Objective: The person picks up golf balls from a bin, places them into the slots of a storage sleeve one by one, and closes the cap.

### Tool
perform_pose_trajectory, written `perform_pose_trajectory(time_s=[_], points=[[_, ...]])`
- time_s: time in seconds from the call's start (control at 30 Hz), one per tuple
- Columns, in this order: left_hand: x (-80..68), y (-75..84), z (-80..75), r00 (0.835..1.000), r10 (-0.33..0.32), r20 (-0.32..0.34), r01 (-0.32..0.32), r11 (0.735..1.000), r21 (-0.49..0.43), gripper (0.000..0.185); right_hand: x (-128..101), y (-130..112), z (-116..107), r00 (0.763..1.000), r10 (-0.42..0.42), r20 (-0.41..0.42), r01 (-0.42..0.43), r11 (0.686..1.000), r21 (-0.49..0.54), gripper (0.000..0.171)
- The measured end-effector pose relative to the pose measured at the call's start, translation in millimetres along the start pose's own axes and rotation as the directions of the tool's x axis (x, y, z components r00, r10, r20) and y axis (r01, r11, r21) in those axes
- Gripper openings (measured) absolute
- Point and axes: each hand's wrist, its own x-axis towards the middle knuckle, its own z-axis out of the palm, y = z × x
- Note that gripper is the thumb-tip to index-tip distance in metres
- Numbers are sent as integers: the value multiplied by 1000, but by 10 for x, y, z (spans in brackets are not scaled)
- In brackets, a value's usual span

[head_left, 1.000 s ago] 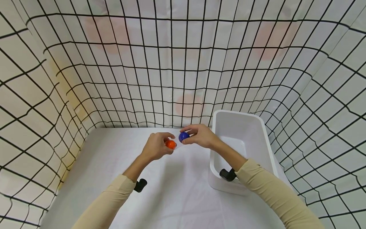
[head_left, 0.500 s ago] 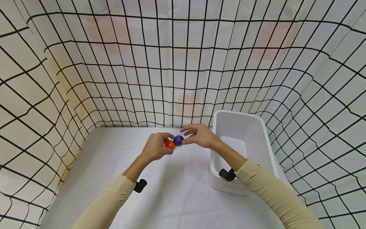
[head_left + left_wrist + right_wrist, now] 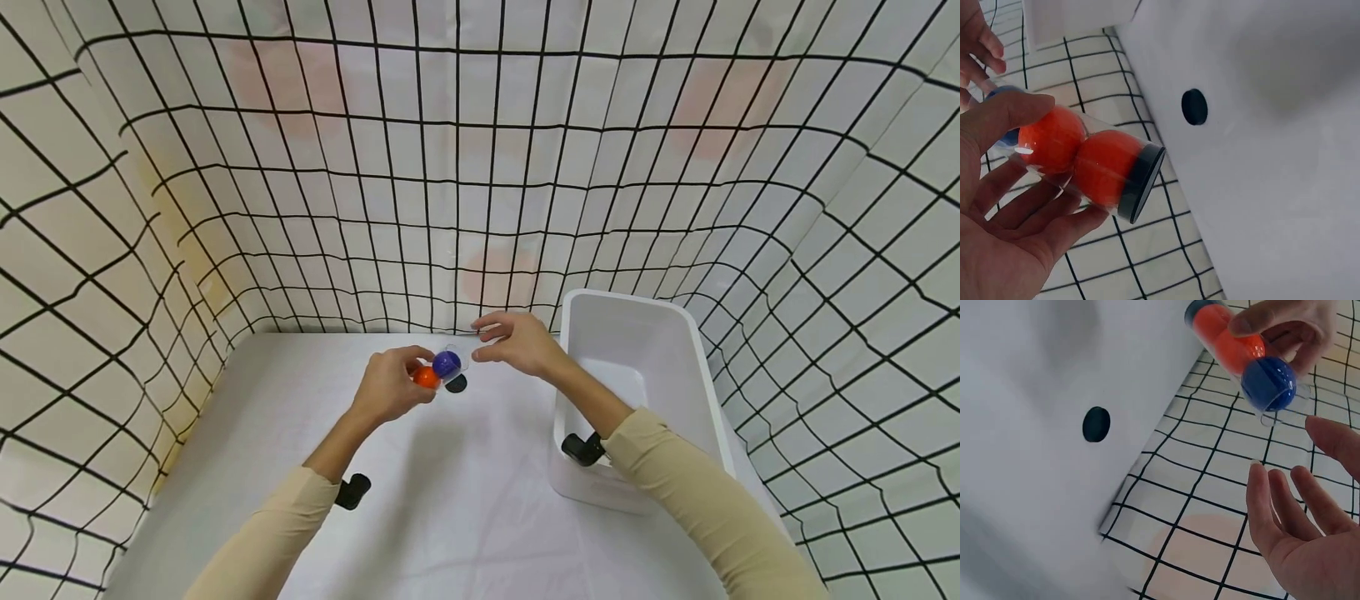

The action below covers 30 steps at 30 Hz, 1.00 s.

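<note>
My left hand (image 3: 386,385) grips a clear plastic tube (image 3: 1141,185) with a dark end, tilted above the white table. Two orange balls (image 3: 1105,165) sit inside it, one behind the other. At the tube's open end is a blue ball (image 3: 1269,384), within the clear wall. To its right, my right hand (image 3: 521,343) is held apart from the tube, fingers spread and slightly bent, with nothing in it. A round black cap (image 3: 456,383) lies on the table, beyond and below the tube.
On the right of the table (image 3: 480,517) stands a white bin (image 3: 570,333), with my right forearm passing over it. Black netting (image 3: 487,175) encloses the back and both sides. Black wrist cameras hang under both wrists.
The blue ball has gone from my right fingers into the tube's open end. My right hand has let go and lifted slightly; my left has shifted left with the tube, exposing the black cap.
</note>
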Motion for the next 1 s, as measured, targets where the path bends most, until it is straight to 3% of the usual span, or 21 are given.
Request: perform_pose_trajectory(time_s=[0.3, 0.6, 0.87, 1.0], points=[[-101, -272, -179, 993, -114, -29, 112, 992, -58, 47, 324, -142, 225, 990, -5, -142, 9, 1000, 27, 46], [-213, -516, -302, 990, -121, -72, 119, 992, -28, 46, 643, -128, 612, 960, 49, -274, -35, 998, 54, 47], [-307, -654, -368, 985, -149, -88, 149, 989, -14, 45, 774, 206, 943, 937, 123, -326, -95, 990, 101, 45], [-305, -675, -385, 986, -138, -94, 138, 990, -11, 46, 809, 438, 1077, 918, 195, -345, -167, 980, 111, 46]])
